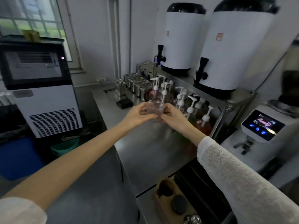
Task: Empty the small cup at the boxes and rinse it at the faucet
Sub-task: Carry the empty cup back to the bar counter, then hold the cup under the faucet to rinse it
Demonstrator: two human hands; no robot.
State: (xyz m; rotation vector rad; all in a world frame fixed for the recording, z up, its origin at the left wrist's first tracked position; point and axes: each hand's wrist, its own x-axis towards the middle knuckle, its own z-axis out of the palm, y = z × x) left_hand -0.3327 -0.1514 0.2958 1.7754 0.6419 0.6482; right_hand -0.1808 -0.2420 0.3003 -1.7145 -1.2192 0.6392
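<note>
A small clear plastic cup (155,108) is held upright above the steel counter (139,147), in front of the pump bottles. My left hand (139,114) grips its left side and my right hand (174,116) grips its right side and base. Whether anything is in the cup cannot be told. A row of lidded steel boxes (137,83) stands further back along the counter's right side. A thin faucet (155,65) rises behind them, next to the white dispenser.
Several pump bottles (182,102) crowd under a steel shelf carrying two white dispensers (181,38). A small black scale (124,102) lies on the counter. An ice machine (42,88) stands left; a grinder with a lit screen (263,125) stands right.
</note>
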